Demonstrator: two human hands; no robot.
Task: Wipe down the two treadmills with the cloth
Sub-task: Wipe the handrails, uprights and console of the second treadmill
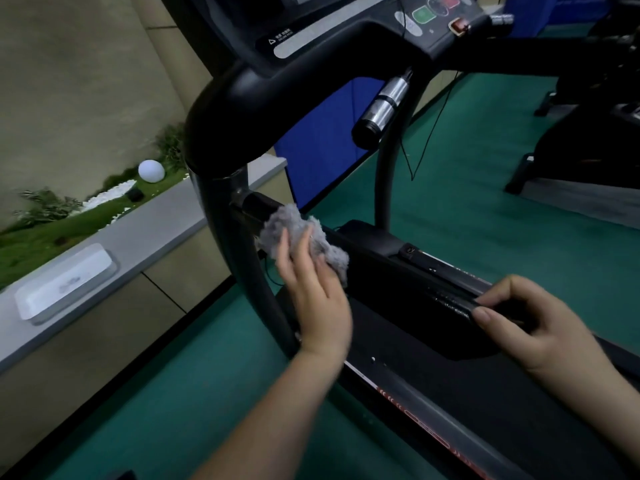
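A black treadmill (398, 258) fills the middle of the view, its console (363, 26) at the top and its belt deck (450, 382) running to the lower right. My left hand (317, 296) presses a fluffy grey cloth (294, 230) against the crossbar at the base of the left upright (242, 237). My right hand (530, 320) grips the black handrail (460, 303) on the right. A second dark machine (588, 140) stands at the far right, partly cut off.
A grey ledge (145, 233) runs along the left wall with a white tray (65, 282) on it. Beyond it lie grass, plants and a white globe lamp (151, 170). Green carpet (173, 393) covers the floor. A blue panel (322, 150) stands behind the treadmill.
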